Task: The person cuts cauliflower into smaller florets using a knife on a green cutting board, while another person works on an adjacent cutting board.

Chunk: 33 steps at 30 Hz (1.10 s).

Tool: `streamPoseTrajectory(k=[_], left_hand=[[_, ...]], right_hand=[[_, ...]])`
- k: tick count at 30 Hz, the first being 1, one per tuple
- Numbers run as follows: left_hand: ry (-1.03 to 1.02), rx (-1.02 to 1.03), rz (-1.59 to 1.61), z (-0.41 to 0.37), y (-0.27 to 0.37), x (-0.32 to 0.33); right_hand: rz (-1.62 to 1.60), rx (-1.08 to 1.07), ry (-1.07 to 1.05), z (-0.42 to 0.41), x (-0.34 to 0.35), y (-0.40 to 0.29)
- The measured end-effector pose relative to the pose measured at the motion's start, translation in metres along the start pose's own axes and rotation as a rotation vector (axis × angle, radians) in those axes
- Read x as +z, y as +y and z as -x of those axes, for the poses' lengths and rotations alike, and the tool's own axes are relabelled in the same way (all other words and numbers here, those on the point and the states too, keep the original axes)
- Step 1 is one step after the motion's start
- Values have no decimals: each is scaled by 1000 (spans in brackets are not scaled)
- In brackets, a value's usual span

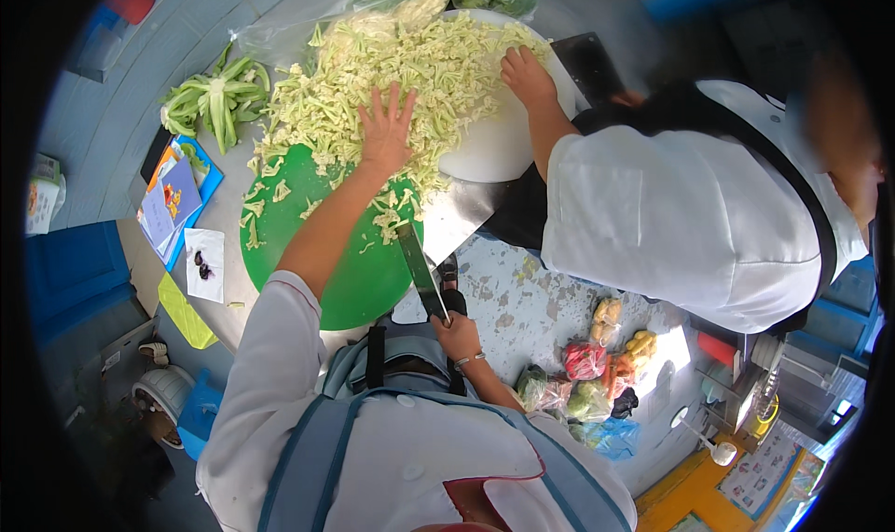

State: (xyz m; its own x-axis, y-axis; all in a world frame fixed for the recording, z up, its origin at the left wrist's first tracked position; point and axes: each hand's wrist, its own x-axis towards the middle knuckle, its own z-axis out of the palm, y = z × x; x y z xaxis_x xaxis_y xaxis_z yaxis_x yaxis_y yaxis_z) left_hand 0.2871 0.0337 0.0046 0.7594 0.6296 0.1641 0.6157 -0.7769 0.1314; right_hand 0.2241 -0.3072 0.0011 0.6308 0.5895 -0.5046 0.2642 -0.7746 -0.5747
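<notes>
My left hand (386, 137) lies palm down with fingers spread on a large heap of cut cauliflower florets (328, 105). In my right hand (458, 340) is the handle of a knife with a broad blade (421, 270). The blade's far end reaches a few florets at the right side of a round green cutting board (349, 280). More loose pieces are scattered along the board's upper and left parts. Beyond it, the heap spreads onto a round white cutting board (489, 144).
A co-worker's hand (529, 77) touches the florets at right; a cleaver (587, 63) is by their other hand. Cauliflower leaves (220, 98), booklets (171, 200) and a white paper (205, 263) lie on the metal table's left side. Bagged vegetables (587, 385) sit on the floor.
</notes>
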Motion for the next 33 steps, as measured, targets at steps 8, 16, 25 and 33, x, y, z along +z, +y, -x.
streamPoseTrajectory(k=[8, 16, 25, 33], left_hand=[[155, -268, 713, -105, -101, 38], [-273, -378, 728, -106, -156, -54], [51, -612, 534, -46, -135, 65], [227, -489, 753, -119, -25, 20]], right_hand=[[-21, 50, -67, -10, -7, -8], [-30, 70, -115, -19, -1, 7], [-29, 67, -155, -25, -3, 7], [14, 81, -123, -25, -9, -11]])
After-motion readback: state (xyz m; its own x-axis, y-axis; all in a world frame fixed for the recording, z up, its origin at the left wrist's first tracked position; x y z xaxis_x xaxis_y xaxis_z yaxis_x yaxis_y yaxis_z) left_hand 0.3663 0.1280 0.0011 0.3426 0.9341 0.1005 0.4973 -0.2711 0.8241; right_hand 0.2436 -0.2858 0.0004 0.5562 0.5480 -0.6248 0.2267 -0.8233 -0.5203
